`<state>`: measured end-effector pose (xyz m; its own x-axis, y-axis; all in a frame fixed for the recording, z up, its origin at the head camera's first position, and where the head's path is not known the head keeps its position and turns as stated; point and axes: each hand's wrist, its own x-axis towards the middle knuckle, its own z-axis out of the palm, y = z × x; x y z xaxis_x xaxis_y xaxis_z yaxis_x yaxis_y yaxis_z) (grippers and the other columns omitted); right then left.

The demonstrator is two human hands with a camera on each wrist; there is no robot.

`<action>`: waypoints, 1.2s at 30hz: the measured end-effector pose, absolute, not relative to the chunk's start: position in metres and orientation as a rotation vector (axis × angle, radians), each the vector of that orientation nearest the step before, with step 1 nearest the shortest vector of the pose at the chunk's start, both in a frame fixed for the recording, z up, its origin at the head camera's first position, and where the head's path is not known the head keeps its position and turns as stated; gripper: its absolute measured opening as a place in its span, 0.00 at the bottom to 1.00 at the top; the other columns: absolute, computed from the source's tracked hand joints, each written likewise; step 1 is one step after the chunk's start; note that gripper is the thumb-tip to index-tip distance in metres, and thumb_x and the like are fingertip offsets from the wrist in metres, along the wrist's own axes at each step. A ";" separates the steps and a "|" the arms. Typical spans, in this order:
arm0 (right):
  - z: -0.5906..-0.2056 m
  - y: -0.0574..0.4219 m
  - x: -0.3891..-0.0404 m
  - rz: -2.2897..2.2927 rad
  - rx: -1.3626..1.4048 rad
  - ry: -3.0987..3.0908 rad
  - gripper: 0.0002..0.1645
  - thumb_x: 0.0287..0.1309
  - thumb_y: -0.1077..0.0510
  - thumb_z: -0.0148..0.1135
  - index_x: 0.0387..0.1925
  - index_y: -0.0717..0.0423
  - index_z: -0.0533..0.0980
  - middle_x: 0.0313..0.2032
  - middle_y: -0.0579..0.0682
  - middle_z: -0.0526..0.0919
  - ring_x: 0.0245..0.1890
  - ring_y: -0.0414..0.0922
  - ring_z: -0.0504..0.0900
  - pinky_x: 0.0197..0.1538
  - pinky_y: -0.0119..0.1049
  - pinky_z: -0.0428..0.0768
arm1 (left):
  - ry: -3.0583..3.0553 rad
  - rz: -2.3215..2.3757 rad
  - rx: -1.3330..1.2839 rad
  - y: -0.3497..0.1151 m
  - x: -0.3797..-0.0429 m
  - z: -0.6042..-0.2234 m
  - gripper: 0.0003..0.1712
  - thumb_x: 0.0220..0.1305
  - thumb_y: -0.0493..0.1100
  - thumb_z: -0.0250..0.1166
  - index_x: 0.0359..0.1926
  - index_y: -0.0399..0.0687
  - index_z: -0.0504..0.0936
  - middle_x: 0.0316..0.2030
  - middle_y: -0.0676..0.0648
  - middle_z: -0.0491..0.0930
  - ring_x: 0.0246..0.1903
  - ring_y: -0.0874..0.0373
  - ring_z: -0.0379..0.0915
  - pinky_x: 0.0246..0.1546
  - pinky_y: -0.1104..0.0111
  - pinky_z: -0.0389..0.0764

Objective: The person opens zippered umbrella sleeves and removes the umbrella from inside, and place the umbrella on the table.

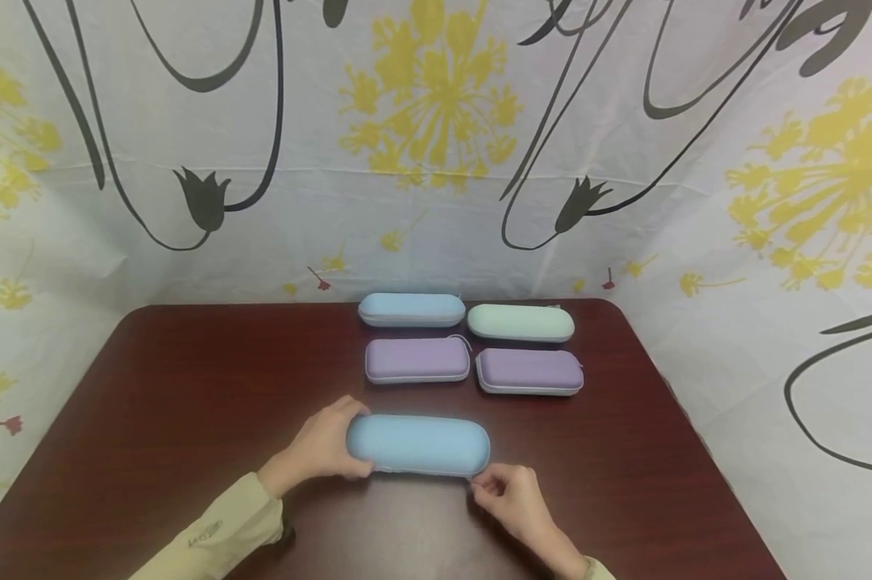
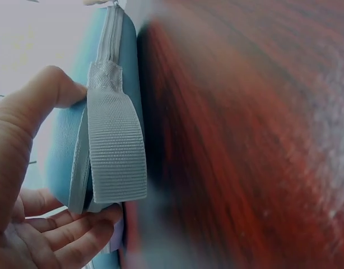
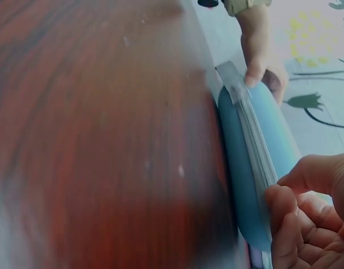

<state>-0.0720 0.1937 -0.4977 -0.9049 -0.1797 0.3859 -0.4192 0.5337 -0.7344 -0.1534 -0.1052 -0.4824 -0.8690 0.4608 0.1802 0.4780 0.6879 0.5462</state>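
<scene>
A light blue zippered hard case (image 1: 421,445) lies lengthwise on the table near its front. My left hand (image 1: 329,443) grips its left end, thumb on the near side and fingers round the far side. A grey ribbon loop (image 2: 117,140) hangs from that end in the left wrist view, beside the zipper (image 2: 110,36). At the case's front right corner, my right hand (image 1: 512,499) pinches the zipper pull between thumb and index finger. The right wrist view shows these fingertips (image 3: 281,193) right at the zipper band; the pull itself is mostly hidden between them.
Behind the blue case stand two purple cases (image 1: 417,360), (image 1: 530,371) side by side. Farther back are another blue case (image 1: 412,309) and a pale green case (image 1: 521,322). The dark red-brown table (image 1: 211,387) meets a flower-printed cloth (image 1: 436,234) at its back edge.
</scene>
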 end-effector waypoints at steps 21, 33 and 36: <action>-0.494 0.150 -0.078 0.995 0.646 -2.569 0.10 0.33 0.69 0.68 0.14 0.50 0.78 0.14 0.38 0.77 0.17 0.24 0.69 0.22 0.17 0.68 | -2.849 -0.920 -0.754 -0.103 -0.148 -0.482 0.37 0.29 0.55 0.76 0.43 0.42 0.76 0.36 0.53 0.73 0.33 0.60 0.70 0.34 0.65 0.77; -0.488 0.122 -0.081 0.899 0.751 -2.598 0.10 0.34 0.69 0.69 0.15 0.52 0.77 0.15 0.40 0.77 0.18 0.28 0.69 0.23 0.18 0.68 | -2.869 -0.921 -0.737 -0.103 -0.146 -0.480 0.38 0.28 0.54 0.77 0.43 0.42 0.76 0.35 0.53 0.73 0.33 0.60 0.71 0.33 0.66 0.76; -0.487 0.116 -0.083 0.859 0.774 -2.601 0.10 0.34 0.69 0.69 0.15 0.53 0.77 0.15 0.41 0.78 0.18 0.29 0.70 0.23 0.19 0.68 | -2.862 -0.922 -0.736 -0.103 -0.146 -0.480 0.38 0.28 0.54 0.77 0.43 0.42 0.76 0.35 0.53 0.73 0.33 0.61 0.71 0.33 0.66 0.76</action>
<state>-0.0826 0.1155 -0.4866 -0.8120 -0.3985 0.4265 -0.5742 0.6770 -0.4605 -0.1456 -0.1026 -0.4804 -0.8859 0.4256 0.1843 0.4532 0.7097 0.5394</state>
